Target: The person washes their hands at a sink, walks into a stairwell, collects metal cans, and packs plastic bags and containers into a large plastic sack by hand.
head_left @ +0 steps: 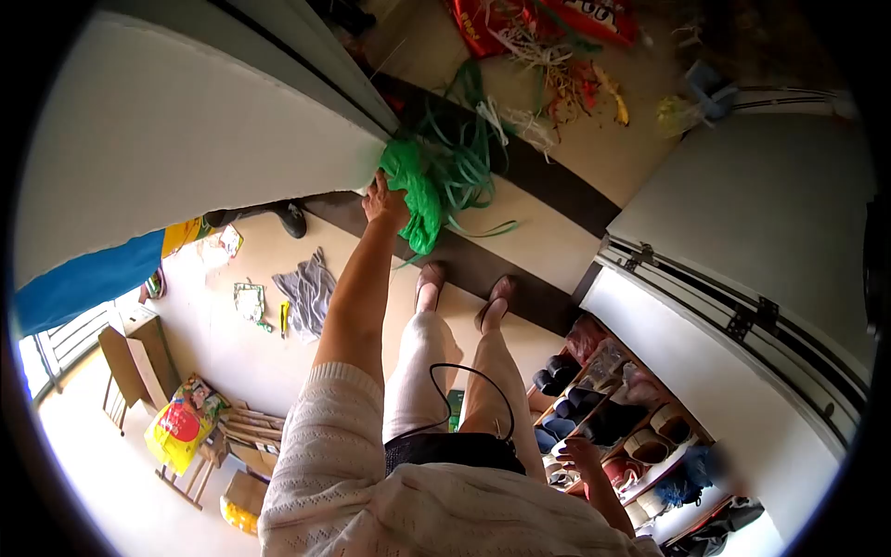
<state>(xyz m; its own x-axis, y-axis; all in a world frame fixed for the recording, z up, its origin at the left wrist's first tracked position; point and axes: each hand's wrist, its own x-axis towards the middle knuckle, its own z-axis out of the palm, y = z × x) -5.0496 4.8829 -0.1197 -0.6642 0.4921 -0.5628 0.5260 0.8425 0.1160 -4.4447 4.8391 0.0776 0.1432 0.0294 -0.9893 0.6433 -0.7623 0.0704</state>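
My left hand reaches forward to the edge of a white wall, its fingers bent around a crumpled green plastic bag. Part of the grip is hidden by the back of the hand. Just beyond the bag, a tangle of green plastic strapping lies across the dark floor strip. My right hand hangs low at my side with its fingers loosely apart, holding nothing visible. Behind it stands a shoe rack filled with several pairs of shoes.
Shredded strips and red packaging litter the floor ahead. A grey door stands to the right. On the left are a grey cloth, a dark shoe, a yellow bag and a cardboard box.
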